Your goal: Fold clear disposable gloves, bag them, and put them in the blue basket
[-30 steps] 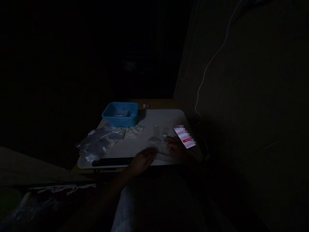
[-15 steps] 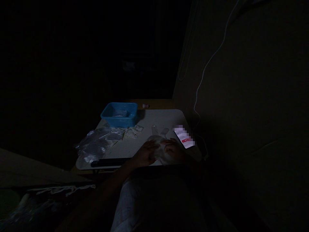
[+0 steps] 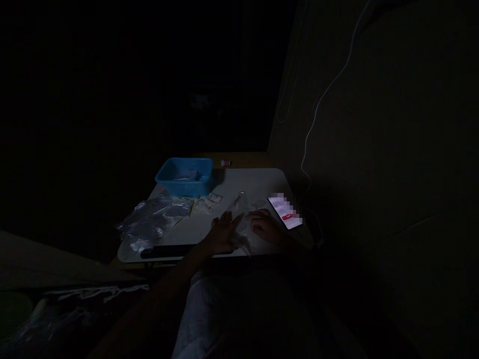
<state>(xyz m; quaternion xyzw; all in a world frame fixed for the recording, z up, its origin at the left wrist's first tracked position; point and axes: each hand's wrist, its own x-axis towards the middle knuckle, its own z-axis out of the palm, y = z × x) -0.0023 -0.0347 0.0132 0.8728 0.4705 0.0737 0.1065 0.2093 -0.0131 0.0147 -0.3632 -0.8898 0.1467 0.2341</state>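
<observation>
A thin, see-through plastic bag [image 3: 244,203] lies on the white tabletop [image 3: 258,179], its strap-like ends pointing away from me. On its left side rests my left hand [image 3: 223,235], fingers spread apart over the plastic. My right hand [image 3: 265,227] lies over the bag's right side, some fingers stretched toward the left hand and others bent. Both hands touch or nearly touch the film; the dim light hides the exact contact. Just right of my right hand is a lit phone [image 3: 286,212].
At the back left stands a blue plastic basin [image 3: 190,188] with pale packets inside. Crumpled clear plastic [image 3: 149,224] and small whitish pieces [image 3: 205,203] lie before it. A small red-and-white container [image 3: 225,163] sits beyond the tabletop. A white cable [image 3: 318,104] hangs along the right wall.
My left hand has shifted slightly left and its fingers have spread. The bag's far ends have changed shape, with the left one now a narrower peak. The right hand has barely moved.
</observation>
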